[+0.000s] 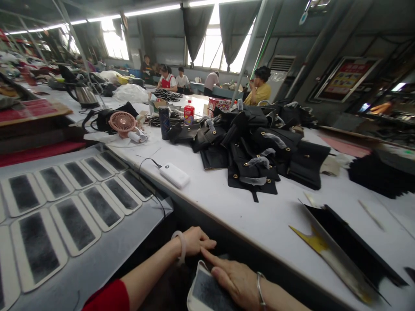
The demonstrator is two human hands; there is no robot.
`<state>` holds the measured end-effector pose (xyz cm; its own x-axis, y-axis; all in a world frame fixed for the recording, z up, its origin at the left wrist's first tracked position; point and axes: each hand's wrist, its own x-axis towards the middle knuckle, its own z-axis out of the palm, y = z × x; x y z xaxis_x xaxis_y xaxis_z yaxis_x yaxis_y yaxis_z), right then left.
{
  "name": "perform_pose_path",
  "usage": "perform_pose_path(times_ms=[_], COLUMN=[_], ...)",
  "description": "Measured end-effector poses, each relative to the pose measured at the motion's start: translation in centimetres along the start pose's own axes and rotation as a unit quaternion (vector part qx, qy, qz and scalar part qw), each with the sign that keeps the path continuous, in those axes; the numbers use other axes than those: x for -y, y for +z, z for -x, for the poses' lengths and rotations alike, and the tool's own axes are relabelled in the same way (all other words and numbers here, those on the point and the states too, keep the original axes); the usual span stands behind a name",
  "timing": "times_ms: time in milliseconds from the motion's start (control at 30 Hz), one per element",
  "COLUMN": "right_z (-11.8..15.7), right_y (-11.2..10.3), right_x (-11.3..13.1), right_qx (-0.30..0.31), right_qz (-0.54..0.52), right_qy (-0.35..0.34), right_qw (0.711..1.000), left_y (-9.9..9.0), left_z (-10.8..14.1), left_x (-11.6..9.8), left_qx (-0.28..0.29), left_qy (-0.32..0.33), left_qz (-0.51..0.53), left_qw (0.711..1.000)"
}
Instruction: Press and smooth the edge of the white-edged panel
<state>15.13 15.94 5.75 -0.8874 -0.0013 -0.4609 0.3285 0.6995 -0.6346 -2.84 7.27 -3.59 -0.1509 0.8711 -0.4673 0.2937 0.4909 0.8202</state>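
In the lower middle, my right hand point(238, 278) holds a rounded cream-edged panel point(209, 291) with a dark rectangle in its middle. The thumb lies on the panel's face and the index finger stretches forward. My left hand point(194, 239) is just beyond the panel's top edge, close to the right index fingertip. Its fingers are curled, and what they hold, if anything, is hidden. Similar panels point(76, 222) lie in rows on the grey surface to the left.
A white table point(207, 205) runs diagonally ahead, carrying black bag pieces point(253, 164), a white power bank point(174, 175) with a cable, a pink fan point(123, 123) and a red bottle point(189, 113). A dark folded piece point(353, 246) lies right. Several people work farther back.
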Motion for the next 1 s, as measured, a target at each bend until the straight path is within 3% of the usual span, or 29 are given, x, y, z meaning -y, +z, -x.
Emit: perform_pose_path(times_ms=[233,400,567,667,833,1000], right_z=[4.2,7.6,10.6,10.7,8.4,6.8], right_y=[-0.9,-2.0,-3.1,-3.2,-2.0,-0.9], right_x=[-2.0,-3.7,-4.8,-4.9,-4.1,-4.1], right_qx=[0.024,0.032,0.042,0.038,0.007,-0.109], right_qz=[-0.064,-0.084,-0.126,-0.135,-0.115,-0.135], right_qy=[0.047,0.043,0.045,0.044,0.049,0.073], right_qw=[0.997,0.995,0.99,0.989,0.992,0.982], left_y=[-1.5,-1.9,-2.1,-2.1,-1.8,-0.1], left_z=[3.3,4.4,4.4,4.3,4.2,4.2], left_x=[-4.3,-6.7,-7.1,-7.1,-7.5,-8.8], left_qx=[0.125,0.134,0.134,0.132,0.13,0.103], left_qy=[0.053,0.065,0.054,0.051,0.064,0.146], left_qz=[0.009,-0.087,-0.133,-0.154,-0.182,-0.203], left_qw=[0.991,0.985,0.981,0.978,0.973,0.963])
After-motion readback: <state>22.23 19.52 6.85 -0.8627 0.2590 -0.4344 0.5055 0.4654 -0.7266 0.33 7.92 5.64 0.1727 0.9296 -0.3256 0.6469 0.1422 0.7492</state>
